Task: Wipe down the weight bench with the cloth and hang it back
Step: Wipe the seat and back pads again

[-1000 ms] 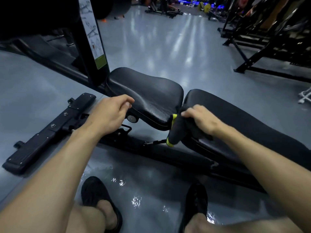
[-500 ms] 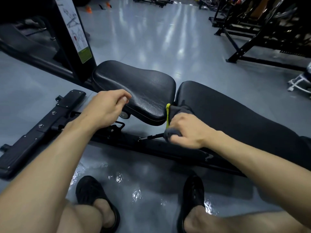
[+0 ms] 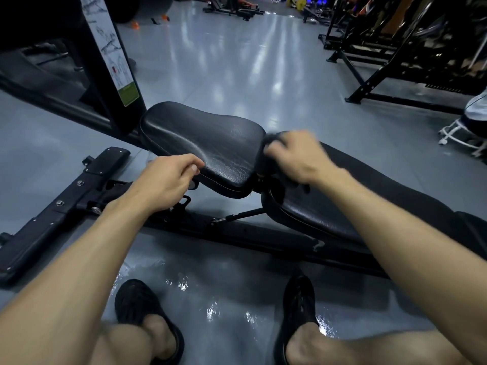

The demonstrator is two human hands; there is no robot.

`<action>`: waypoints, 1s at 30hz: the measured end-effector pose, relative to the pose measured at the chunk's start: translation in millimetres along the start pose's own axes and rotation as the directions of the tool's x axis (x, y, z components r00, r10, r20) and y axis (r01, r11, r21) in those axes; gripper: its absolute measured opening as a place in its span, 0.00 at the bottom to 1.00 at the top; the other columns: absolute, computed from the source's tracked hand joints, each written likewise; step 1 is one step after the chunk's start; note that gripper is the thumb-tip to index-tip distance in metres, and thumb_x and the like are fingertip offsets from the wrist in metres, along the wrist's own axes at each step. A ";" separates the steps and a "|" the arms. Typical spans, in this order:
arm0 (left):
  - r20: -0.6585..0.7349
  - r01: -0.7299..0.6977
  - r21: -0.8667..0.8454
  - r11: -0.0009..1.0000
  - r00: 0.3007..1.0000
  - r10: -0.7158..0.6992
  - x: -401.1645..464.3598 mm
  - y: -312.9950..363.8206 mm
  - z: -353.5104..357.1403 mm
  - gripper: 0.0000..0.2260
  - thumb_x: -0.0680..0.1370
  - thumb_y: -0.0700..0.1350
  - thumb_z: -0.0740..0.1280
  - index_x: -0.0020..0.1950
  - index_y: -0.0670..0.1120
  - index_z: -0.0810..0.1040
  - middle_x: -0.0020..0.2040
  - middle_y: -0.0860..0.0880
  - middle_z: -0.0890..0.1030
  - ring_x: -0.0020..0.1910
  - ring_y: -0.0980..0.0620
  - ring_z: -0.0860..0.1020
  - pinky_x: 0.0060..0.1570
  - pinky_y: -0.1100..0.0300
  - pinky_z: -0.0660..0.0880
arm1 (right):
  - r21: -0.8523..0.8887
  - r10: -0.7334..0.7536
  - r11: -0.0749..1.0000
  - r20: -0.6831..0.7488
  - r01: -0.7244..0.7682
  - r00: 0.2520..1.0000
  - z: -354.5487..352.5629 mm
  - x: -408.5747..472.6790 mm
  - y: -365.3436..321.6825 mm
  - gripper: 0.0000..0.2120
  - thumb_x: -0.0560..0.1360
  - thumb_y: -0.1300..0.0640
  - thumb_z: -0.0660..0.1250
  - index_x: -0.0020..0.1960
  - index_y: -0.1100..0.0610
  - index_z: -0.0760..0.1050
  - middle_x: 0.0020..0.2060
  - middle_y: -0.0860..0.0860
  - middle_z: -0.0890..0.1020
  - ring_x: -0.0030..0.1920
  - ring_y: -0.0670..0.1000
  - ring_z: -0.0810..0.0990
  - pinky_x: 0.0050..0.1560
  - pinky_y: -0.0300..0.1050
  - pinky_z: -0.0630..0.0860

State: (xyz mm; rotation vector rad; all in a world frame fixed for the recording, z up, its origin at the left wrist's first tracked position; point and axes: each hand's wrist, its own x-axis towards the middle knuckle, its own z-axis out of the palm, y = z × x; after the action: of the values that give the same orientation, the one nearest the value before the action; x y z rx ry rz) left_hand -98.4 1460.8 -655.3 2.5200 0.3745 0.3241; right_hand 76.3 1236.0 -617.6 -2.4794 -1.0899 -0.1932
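Since half a second ago the right hand (image 3: 293, 156) has carried the cloth (image 3: 271, 139) up from the near edge of the back pad (image 3: 369, 196) to the far end of the gap where that pad meets the seat pad (image 3: 208, 143); the hand is blurred with motion.

Nearest, two black sandals stand on wet, shiny floor (image 3: 210, 299), well short of the bench frame. Next out, the left hand (image 3: 168, 180) rests at the near edge of the seat pad, fingers curled loosely and holding nothing. Just right and farther, the right hand grips the dark cloth bunched under its fingers, pressed at the pad junction.

By my reading, wiping is mid-course: the gap is being worked, the long back pad to the right likely remains, and hanging the cloth back is not yet done.
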 end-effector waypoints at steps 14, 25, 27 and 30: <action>0.010 0.029 -0.102 0.994 1.000 -0.028 -4.6 9.2 5.6 0.13 0.86 0.45 0.59 0.64 0.51 0.80 0.53 0.55 0.84 0.48 0.60 0.82 0.45 0.65 0.73 | -0.323 -0.459 0.570 0.638 0.756 0.619 88.3 -102.4 14.6 0.21 0.70 0.44 0.64 0.36 0.62 0.82 0.33 0.59 0.83 0.40 0.61 0.79 0.57 0.53 0.72; 0.051 -0.018 -0.080 0.997 0.998 0.022 -24.6 30.8 14.2 0.12 0.86 0.45 0.59 0.65 0.51 0.79 0.54 0.52 0.85 0.51 0.53 0.82 0.54 0.57 0.75 | -0.115 0.012 0.993 0.387 0.035 0.922 41.5 -194.8 69.5 0.18 0.71 0.41 0.56 0.35 0.55 0.70 0.27 0.53 0.74 0.33 0.54 0.72 0.39 0.54 0.71; 0.068 -0.023 -0.062 0.998 0.997 0.027 -30.8 39.4 15.5 0.12 0.85 0.45 0.59 0.65 0.51 0.79 0.53 0.52 0.85 0.51 0.53 0.83 0.57 0.53 0.77 | 0.205 0.338 0.896 0.255 -0.393 0.906 33.2 -208.0 70.8 0.20 0.75 0.44 0.62 0.29 0.54 0.70 0.29 0.48 0.74 0.36 0.50 0.75 0.42 0.53 0.69; 0.082 -0.043 -0.058 0.997 0.995 0.048 -38.3 51.5 16.7 0.12 0.85 0.45 0.59 0.64 0.51 0.79 0.52 0.53 0.86 0.52 0.53 0.84 0.60 0.47 0.78 | 0.760 0.751 0.204 0.283 -0.617 0.596 24.1 -233.1 68.2 0.15 0.76 0.47 0.65 0.35 0.54 0.80 0.38 0.55 0.85 0.42 0.54 0.83 0.46 0.50 0.74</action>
State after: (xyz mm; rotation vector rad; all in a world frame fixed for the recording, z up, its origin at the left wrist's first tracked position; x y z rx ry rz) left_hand -118.9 1398.5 -645.4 2.4804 0.2716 0.2426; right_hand -34.1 1048.9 -729.0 -1.7505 0.1768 0.3436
